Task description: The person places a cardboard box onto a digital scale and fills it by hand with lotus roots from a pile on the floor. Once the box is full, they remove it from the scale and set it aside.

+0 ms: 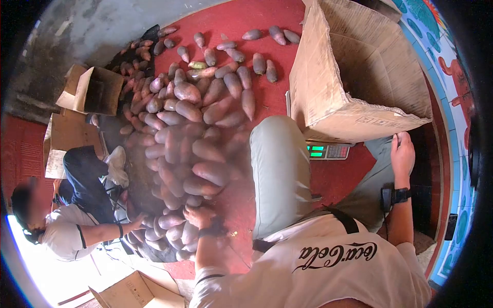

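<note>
My left hand (199, 216) is down in the pile of sweet potatoes (187, 110), at its near end. Its fingers curl against one sweet potato (194, 201), partly covered by the hand. At the right, my right hand (403, 154) has its fingertips closed on the lower edge of a large open cardboard box (318, 97). The box sits on a digital scale (328, 151) with lit green figures. What is inside the box's shadowed bottom cannot be made out.
A co-worker (72, 226) sits at the left, one hand (134, 224) at the pile. Smaller open cardboard boxes (74, 136) stand behind, another open box (134, 290) at bottom left. Loose sweet potatoes (277, 35) lie on the red floor. A painted wall (444, 46) borders the right.
</note>
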